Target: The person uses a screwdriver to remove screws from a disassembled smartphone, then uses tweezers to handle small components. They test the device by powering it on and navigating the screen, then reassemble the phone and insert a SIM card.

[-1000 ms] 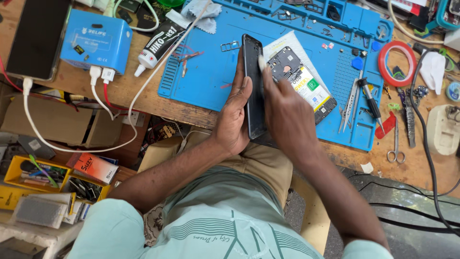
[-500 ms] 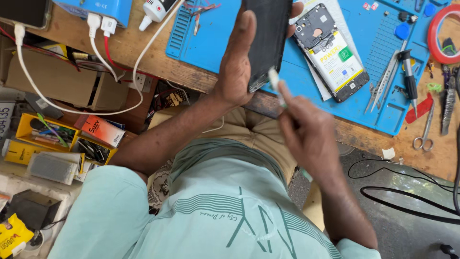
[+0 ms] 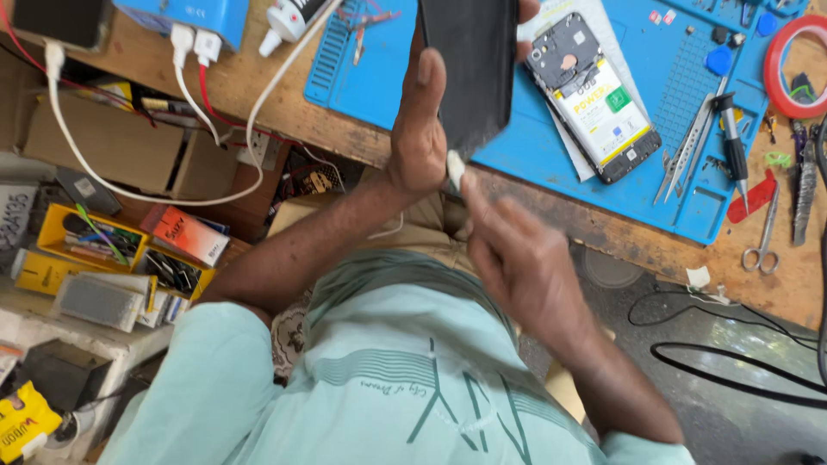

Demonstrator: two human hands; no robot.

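Note:
My left hand [image 3: 420, 129] grips a flat black phone panel [image 3: 469, 69] by its left edge, thumb along the side, and holds it up over the blue work mat [image 3: 551, 155]. My right hand [image 3: 517, 254] is just below the panel's lower corner and pinches a small white pick [image 3: 455, 169] that touches the panel's bottom edge. An opened phone [image 3: 594, 95] with its yellow and white battery showing lies on the mat to the right of the panel.
Tweezers [image 3: 689, 146], a black screwdriver [image 3: 732, 146], scissors [image 3: 762, 228] and a red tape roll [image 3: 788, 65] lie at the right. White cables [image 3: 112, 172] hang off the wooden bench edge. Yellow parts boxes [image 3: 86, 237] sit lower left; black cable [image 3: 732, 353] on the floor.
The view has tilted down toward my lap. My right hand came off the panel's face and dropped to its lower corner with the white pick; my left hand keeps the panel raised.

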